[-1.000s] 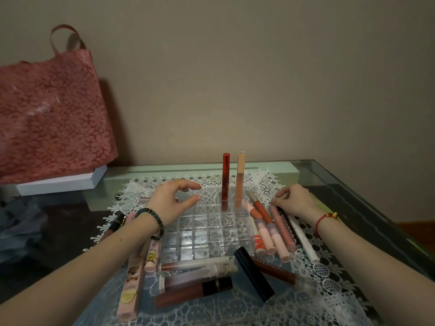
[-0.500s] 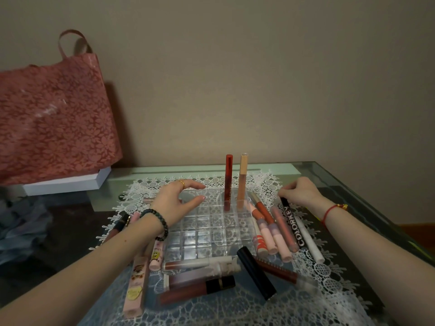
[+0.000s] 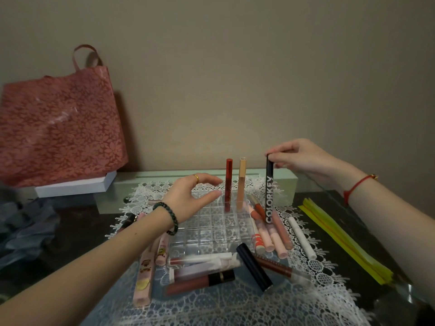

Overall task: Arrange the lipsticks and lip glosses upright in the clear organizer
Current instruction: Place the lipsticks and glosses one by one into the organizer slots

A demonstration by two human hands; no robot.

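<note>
Slim black tube (image 3: 269, 196) lifted upright, right hand (image 3: 306, 158) pinching.

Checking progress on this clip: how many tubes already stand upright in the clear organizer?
2. A dark red tube and a peach tube, side by side in the clear organizer's far row. The right hand's black COLORKEY tube is not in yet. The left hand covers some cells.

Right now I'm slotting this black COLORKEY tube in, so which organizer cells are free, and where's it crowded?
Free: the clear organizer cells in front of the red tube and peach tube, right of your left hand. Crowded: lying tubes along its right and front edges.
</note>
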